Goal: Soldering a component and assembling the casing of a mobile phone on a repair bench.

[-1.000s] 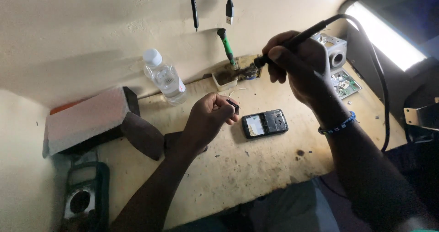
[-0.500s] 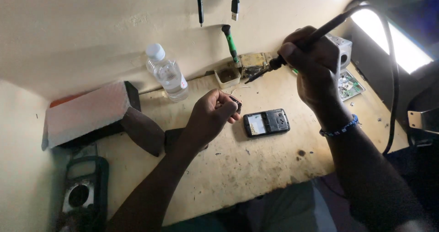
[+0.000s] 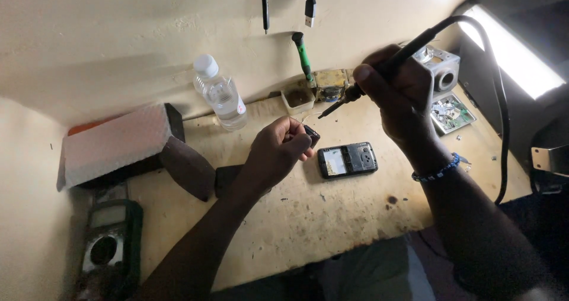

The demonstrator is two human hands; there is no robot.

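Right hand [image 3: 398, 96] was raised above the desk [image 3: 332, 218], its fingers wrapped tightly around the dark handle of a soldering iron [image 3: 379, 69], with the forearm running back toward the lower right and a blue bead bracelet [image 3: 437, 170] at the wrist. That iron's long axis ran on a slant: its cable end rose up and to the right of the hand, and its tip [image 3: 322, 116] pointed down and to the left, hanging in the air just clear of the other hand. Left hand [image 3: 278, 150] sat lower and to the left of the right one, fingers curled inward and pinching a small dark part [image 3: 312, 136] between thumb and fingertips; a thin pale wire seemed to rise from it, though it was too fine to be sure. Its forearm stretched back toward the lower left. Just to the right of the left hand and below the right hand, an opened mobile phone [image 3: 348, 160] lay flat on the desk, its long axis running left to right. Beyond the left hand stood a clear plastic bottle [image 3: 220, 96], upright against the wall.
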